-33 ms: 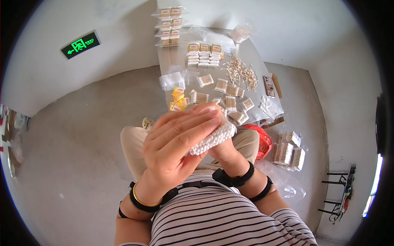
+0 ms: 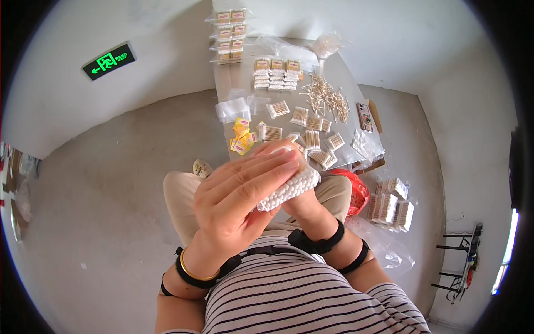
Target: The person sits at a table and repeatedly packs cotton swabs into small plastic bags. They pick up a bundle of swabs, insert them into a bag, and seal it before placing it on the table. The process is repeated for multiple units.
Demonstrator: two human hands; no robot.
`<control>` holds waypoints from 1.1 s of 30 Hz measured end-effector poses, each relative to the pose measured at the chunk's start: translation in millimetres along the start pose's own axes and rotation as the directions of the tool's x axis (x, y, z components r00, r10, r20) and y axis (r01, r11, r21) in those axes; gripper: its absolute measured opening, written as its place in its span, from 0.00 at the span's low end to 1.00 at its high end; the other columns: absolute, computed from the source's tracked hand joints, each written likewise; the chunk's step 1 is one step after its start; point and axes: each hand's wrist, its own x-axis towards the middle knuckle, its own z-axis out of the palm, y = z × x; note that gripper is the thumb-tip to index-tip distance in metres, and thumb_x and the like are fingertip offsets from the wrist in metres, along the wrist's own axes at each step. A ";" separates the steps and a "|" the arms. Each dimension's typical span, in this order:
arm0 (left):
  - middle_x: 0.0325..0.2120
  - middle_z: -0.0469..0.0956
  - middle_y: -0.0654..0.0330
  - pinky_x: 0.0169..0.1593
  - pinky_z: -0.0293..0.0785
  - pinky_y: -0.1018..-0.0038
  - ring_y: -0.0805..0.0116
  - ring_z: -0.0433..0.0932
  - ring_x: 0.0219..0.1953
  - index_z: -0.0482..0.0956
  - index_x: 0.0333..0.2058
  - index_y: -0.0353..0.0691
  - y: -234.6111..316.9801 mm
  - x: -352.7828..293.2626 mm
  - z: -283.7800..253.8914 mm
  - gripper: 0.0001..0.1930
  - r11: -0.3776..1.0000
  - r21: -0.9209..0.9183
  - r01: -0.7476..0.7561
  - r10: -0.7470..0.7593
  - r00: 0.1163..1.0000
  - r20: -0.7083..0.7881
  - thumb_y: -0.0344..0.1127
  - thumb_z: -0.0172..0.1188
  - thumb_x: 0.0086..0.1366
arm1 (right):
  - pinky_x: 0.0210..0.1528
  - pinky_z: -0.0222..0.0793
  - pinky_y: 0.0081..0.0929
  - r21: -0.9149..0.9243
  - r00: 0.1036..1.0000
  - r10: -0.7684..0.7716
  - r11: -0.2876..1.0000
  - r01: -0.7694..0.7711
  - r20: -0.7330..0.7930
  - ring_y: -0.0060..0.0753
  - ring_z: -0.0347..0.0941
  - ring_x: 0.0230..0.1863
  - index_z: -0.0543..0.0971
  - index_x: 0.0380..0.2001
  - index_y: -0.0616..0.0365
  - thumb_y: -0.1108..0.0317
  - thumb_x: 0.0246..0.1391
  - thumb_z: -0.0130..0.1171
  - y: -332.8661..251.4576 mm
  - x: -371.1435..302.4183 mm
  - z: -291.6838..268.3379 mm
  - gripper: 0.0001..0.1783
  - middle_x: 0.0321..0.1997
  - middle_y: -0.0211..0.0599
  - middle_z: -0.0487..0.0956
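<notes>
1. My left hand (image 2: 238, 192): fingers closed on a dense, white-tipped cotton-swab bundle (image 2: 290, 191).
2. My right hand (image 2: 301, 205): behind it, closure I cannot tell.
3. Bundle: between both hands, near the grey surface (image 2: 238, 83).

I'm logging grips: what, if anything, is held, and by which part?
A bundle of cotton swabs: the left hand clasps its upper left side, leaving tips exposed; the right hand's contact is mostly hidden.
</notes>
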 end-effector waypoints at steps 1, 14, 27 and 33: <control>0.45 0.86 0.51 0.52 0.82 0.63 0.53 0.85 0.49 0.85 0.46 0.32 0.2 0.4 -0.4 0.21 1.000 0.013 -0.011 0.010 1.000 0.011 0.22 0.67 0.50 | 0.56 0.69 0.24 0.016 1.000 0.007 1.000 -0.007 -0.007 0.20 0.73 0.53 0.77 0.49 0.55 0.69 0.64 0.62 -0.3 -0.4 -0.2 0.11 0.51 0.27 0.79; 0.48 0.83 0.50 0.49 0.84 0.67 0.56 0.84 0.48 0.85 0.49 0.34 -2.4 4.3 -11.3 0.22 0.999 0.054 -0.009 0.005 0.997 0.074 0.19 0.65 0.52 | 0.64 0.65 0.36 -0.322 0.999 -0.038 0.946 0.033 -0.010 0.33 0.70 0.62 0.78 0.53 0.60 0.68 0.56 0.69 -58.7 14.0 6.1 0.22 0.57 0.36 0.78; 0.35 0.82 0.63 0.35 0.78 0.72 0.66 0.81 0.37 0.86 0.39 0.43 7.3 7.5 -12.3 0.19 0.996 -0.011 0.093 -0.093 0.995 -0.018 0.22 0.74 0.45 | 0.48 0.68 0.34 -0.786 0.873 -0.254 0.381 0.487 0.417 0.37 0.79 0.44 0.86 0.43 0.52 0.68 0.48 0.69 -107.6 18.0 -1.6 0.16 0.42 0.31 0.85; 0.33 0.83 0.68 0.32 0.75 0.74 0.67 0.80 0.33 0.86 0.35 0.47 3.2 12.5 -13.0 0.18 0.988 0.133 -0.081 0.075 0.996 0.046 0.26 0.74 0.41 | 0.47 0.69 0.32 -0.789 0.889 -0.255 0.412 0.456 0.381 0.35 0.80 0.42 0.86 0.42 0.52 0.68 0.48 0.68 -112.8 16.0 -6.1 0.15 0.42 0.30 0.86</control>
